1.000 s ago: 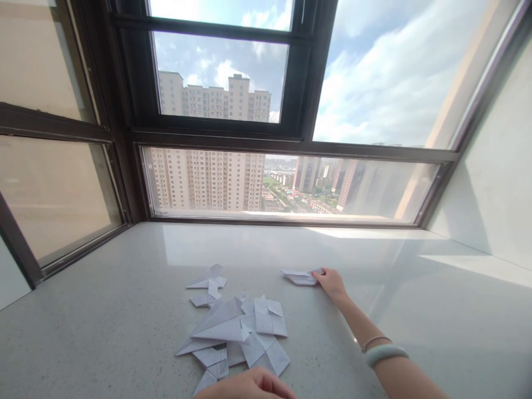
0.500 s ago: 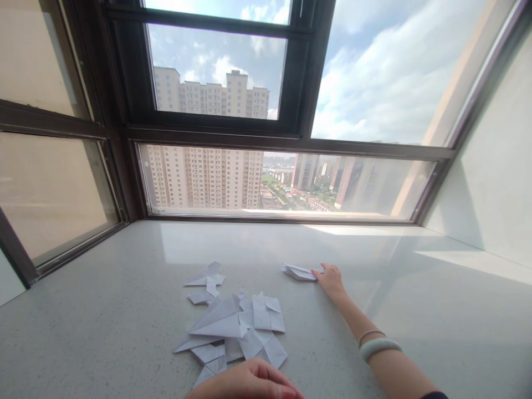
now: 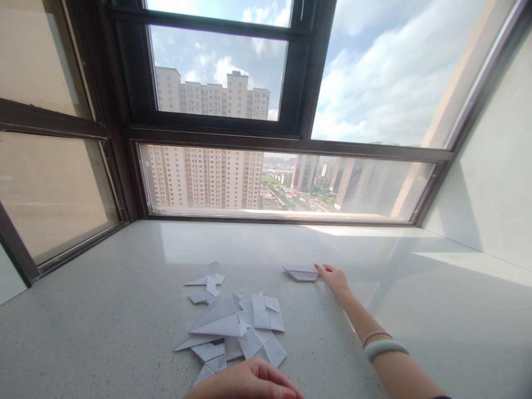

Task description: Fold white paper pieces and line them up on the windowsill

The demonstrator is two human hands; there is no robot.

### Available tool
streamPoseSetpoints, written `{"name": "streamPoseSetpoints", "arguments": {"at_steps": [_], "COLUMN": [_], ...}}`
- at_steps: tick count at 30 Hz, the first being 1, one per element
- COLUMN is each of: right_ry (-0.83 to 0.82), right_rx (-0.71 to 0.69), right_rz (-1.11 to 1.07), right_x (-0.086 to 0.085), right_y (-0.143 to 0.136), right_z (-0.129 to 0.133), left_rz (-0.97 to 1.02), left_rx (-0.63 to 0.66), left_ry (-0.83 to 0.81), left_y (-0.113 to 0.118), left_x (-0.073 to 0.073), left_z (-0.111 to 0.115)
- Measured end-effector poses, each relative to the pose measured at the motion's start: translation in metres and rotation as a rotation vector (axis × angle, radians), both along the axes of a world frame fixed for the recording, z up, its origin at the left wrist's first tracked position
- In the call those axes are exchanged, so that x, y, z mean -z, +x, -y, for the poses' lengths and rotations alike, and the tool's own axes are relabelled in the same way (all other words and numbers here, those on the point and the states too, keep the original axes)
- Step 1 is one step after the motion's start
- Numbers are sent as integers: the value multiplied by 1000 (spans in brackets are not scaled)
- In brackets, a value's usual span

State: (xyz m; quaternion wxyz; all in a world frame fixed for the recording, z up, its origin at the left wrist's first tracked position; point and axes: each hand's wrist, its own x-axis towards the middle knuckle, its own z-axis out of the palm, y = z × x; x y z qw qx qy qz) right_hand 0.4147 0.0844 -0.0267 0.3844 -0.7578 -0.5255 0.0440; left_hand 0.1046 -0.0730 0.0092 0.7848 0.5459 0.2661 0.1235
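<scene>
A small white folded-paper boat [image 3: 300, 274] lies on the pale speckled sill, right of a loose pile of paper pieces. My right hand [image 3: 332, 278] pinches its right end between the fingertips. At the bottom edge, my left hand [image 3: 249, 381] is closed with curled fingers; whatever is in it, if anything, is hidden. Just beyond that hand spreads the pile of white folded papers: a long pointed paper plane [image 3: 220, 318], a square folded piece [image 3: 268, 313] and several others overlapping. A smaller pointed piece [image 3: 205, 275] rests at the pile's far left.
The speckled white sill [image 3: 103, 310] runs up to a dark-framed window [image 3: 291, 145]. Tall buildings [image 3: 211, 177] and sky show through the glass. A white wall [image 3: 494, 183] bounds the right side, and another window pane [image 3: 54, 194] stands on the left.
My right hand has shifted slightly right, toward the tip of the paper boat, which has turned a little. The left hand and the pile stay put.
</scene>
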Motion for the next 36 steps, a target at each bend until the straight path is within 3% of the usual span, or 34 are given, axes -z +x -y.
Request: {"name": "streamPoseSetpoints", "arguments": {"at_steps": [4,6,8,11,13,17,20,27,32,36], "right_ry": [100,127,111,25,-48,-114,-119,-167,187,412], "right_rx": [-1,-94,-260,-674,-783,-688,-643,-607,-606,-797], "right_rz": [4,25,53,227,354,569,591,484,297,238], "right_x": [-18,-29,-40,-49,-45,-20,-8,-19,-36,-47], "right_y": [-24,-50,-82,-127,-147,-162,-165,-156,-146,-153], "right_z": [16,30,52,91,113,132,132,130,133,141], "left_rz": [7,6,-3,-5,8,13,-7,21,123,329], "left_rx": [2,15,22,18,6,-7,6,-62,-270,-557], "left_ry": [-28,-44,-42,-18,13,62,2,-167,-302,-361], "left_y": [0,0,0,0,0,1,2,5,8,4], "left_x": [-2,-4,-5,-9,-11,-10,-2,9,2,-5], "left_z": [-1,-1,0,1,2,0,-3,-5,-4,-9]}}
